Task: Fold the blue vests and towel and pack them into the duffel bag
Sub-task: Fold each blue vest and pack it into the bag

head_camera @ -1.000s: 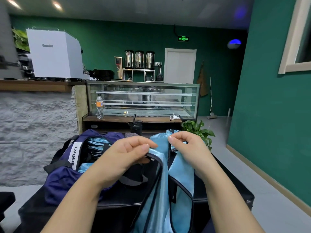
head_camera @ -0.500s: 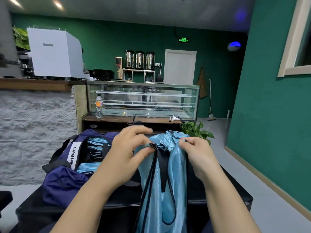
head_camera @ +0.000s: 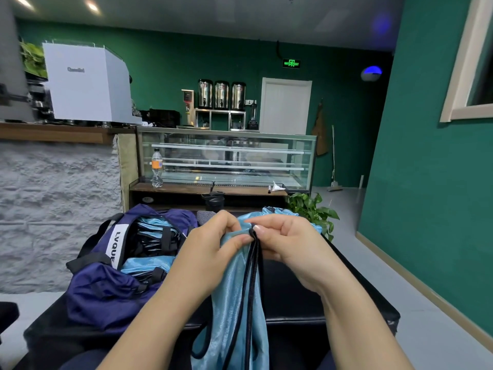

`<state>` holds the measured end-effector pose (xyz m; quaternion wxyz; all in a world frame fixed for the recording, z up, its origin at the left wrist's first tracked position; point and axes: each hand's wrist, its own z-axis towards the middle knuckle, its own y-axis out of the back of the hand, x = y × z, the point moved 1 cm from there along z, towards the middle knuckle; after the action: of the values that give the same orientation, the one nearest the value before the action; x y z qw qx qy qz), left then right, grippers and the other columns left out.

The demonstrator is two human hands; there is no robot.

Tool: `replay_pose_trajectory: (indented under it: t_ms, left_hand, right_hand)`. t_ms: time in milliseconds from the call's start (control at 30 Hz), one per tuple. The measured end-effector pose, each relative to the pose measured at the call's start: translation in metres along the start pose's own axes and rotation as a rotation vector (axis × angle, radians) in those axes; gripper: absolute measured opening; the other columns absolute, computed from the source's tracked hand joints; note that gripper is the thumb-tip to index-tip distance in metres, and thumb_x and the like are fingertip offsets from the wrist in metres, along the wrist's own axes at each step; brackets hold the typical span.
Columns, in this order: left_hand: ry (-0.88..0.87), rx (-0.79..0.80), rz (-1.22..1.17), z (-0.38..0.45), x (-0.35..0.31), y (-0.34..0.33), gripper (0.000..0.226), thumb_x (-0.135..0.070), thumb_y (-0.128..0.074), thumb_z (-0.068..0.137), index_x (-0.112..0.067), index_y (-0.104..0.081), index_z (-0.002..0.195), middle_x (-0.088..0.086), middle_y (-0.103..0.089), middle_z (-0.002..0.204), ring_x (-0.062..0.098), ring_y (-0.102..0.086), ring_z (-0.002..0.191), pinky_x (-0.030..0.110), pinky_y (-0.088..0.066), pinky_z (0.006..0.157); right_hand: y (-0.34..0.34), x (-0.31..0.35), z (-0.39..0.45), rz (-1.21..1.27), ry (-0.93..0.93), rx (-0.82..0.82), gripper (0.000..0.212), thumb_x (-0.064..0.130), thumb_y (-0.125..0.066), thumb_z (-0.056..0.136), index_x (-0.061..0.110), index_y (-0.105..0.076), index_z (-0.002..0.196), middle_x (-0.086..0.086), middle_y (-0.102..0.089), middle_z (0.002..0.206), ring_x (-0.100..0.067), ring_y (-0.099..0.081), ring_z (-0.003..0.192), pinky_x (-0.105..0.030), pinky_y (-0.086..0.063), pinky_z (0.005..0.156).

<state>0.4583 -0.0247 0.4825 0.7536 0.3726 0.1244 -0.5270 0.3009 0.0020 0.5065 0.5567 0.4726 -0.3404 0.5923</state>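
Observation:
A light blue vest (head_camera: pixel 234 303) with black trim hangs lengthwise in front of me over the black table (head_camera: pixel 293 297). My left hand (head_camera: pixel 213 244) and my right hand (head_camera: pixel 282 241) pinch its top together, side by side, where the black edges meet. More light blue fabric (head_camera: pixel 282 213) lies bunched behind my right hand. The navy duffel bag (head_camera: pixel 106 287) stands open at the left, with folded blue vests (head_camera: pixel 152 236) inside it.
A glass display case (head_camera: pixel 226 158) on a wooden shelf stands beyond the table, with a plastic bottle (head_camera: pixel 156 168) at its left end. A potted plant (head_camera: pixel 312 209) sits past the table's far right corner. A stone counter wall (head_camera: pixel 53 209) is at the left, a green wall at the right.
My hands have come together, bringing the two sides of the vest's top edge against each other. The vest now hangs narrower, folded lengthwise.

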Motion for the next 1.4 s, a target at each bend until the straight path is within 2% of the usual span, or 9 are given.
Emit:
replay_pose_trajectory:
  t_ms: [100, 167, 300, 467, 600, 767, 1067, 1267, 1400]
  left_hand:
    - [0.013, 0.004, -0.009, 0.0, 0.001, 0.0, 0.02, -0.035, -0.068, 0.085, -0.032, -0.049, 0.078, 0.0, -0.058, 0.071, 0.009, -0.046, 0.059, 0.028, -0.038, 0.061]
    - [0.013, 0.013, -0.028, 0.0, 0.001, 0.001, 0.018, -0.041, -0.064, 0.082, -0.033, -0.049, 0.078, -0.001, -0.057, 0.069, 0.01, -0.047, 0.06, 0.029, -0.039, 0.062]
    - [0.018, 0.03, -0.073, 0.0, 0.001, 0.002, 0.012, -0.043, -0.059, 0.076, -0.035, -0.05, 0.076, -0.01, -0.054, 0.063, 0.006, -0.044, 0.057, 0.021, -0.034, 0.057]
    - [0.04, -0.012, -0.01, 0.0, 0.003, 0.004, 0.013, -0.045, -0.056, 0.076, -0.035, -0.049, 0.079, -0.011, -0.056, 0.065, 0.008, -0.043, 0.057, 0.026, -0.034, 0.057]
    - [0.024, -0.077, 0.028, 0.001, 0.003, 0.0, 0.022, -0.036, -0.068, 0.083, -0.028, -0.05, 0.073, -0.012, -0.055, 0.065, 0.008, -0.046, 0.057, 0.023, -0.034, 0.056]
    - [0.191, 0.05, -0.226, 0.003, 0.028, 0.003, 0.019, -0.032, -0.068, 0.082, -0.018, -0.06, 0.073, -0.015, -0.056, 0.06, -0.001, -0.044, 0.054, 0.017, -0.034, 0.054]
    - [0.573, 0.309, -0.816, -0.015, 0.037, -0.022, 0.021, -0.037, -0.054, 0.085, -0.017, -0.055, 0.085, 0.0, -0.06, 0.076, 0.009, -0.052, 0.064, 0.026, -0.039, 0.058]
    - [0.513, 0.064, -1.009, -0.008, 0.036, -0.021, 0.024, -0.029, -0.056, 0.081, -0.008, -0.06, 0.092, 0.012, -0.066, 0.087, 0.018, -0.06, 0.073, 0.029, -0.05, 0.064]
    - [0.424, -0.075, -0.806, -0.002, 0.035, -0.015, 0.017, -0.022, -0.059, 0.083, -0.007, -0.064, 0.089, 0.004, -0.069, 0.079, 0.012, -0.06, 0.068, 0.018, -0.049, 0.063]
  right_hand:
    - [0.001, 0.003, -0.001, -0.057, 0.032, 0.021, 0.023, 0.001, -0.051, 0.096, 0.016, -0.068, 0.098, -0.01, -0.073, 0.095, -0.019, -0.066, 0.089, -0.037, -0.055, 0.088]
    - [0.001, 0.004, -0.002, -0.063, 0.045, 0.031, 0.023, 0.001, -0.051, 0.095, 0.016, -0.068, 0.097, -0.013, -0.072, 0.098, -0.023, -0.065, 0.093, -0.041, -0.052, 0.093]
    - [0.001, 0.004, -0.004, -0.05, 0.057, 0.049, 0.023, 0.0, -0.051, 0.095, 0.015, -0.067, 0.092, -0.009, -0.072, 0.092, -0.018, -0.066, 0.087, -0.033, -0.054, 0.087]
    - [0.0, 0.005, -0.006, -0.099, 0.084, 0.067, 0.016, 0.008, -0.064, 0.088, 0.022, -0.069, 0.093, -0.007, -0.074, 0.097, -0.014, -0.069, 0.094, -0.033, -0.054, 0.092]
    - [-0.001, 0.0, 0.0, -0.103, 0.117, -0.02, 0.016, 0.006, -0.07, 0.083, 0.022, -0.07, 0.086, -0.003, -0.075, 0.086, -0.02, -0.067, 0.082, -0.028, -0.052, 0.081]
    - [0.012, -0.009, 0.002, 0.097, 0.043, -0.079, 0.013, 0.002, -0.061, 0.089, 0.012, -0.068, 0.091, -0.006, -0.074, 0.084, -0.018, -0.066, 0.079, -0.027, -0.054, 0.074]
    - [0.022, -0.016, 0.004, 0.124, 0.04, -0.066, 0.01, 0.007, -0.061, 0.089, 0.012, -0.067, 0.095, -0.005, -0.074, 0.089, -0.012, -0.067, 0.079, -0.016, -0.048, 0.061]
    - [0.029, -0.016, 0.005, 0.077, 0.021, -0.083, 0.01, 0.01, -0.062, 0.089, 0.013, -0.068, 0.096, -0.007, -0.075, 0.093, -0.017, -0.069, 0.088, -0.034, -0.052, 0.083]
    - [0.03, -0.015, 0.006, 0.041, 0.01, -0.099, 0.01, 0.009, -0.061, 0.091, 0.012, -0.068, 0.098, -0.007, -0.075, 0.094, -0.018, -0.068, 0.09, -0.037, -0.05, 0.084]
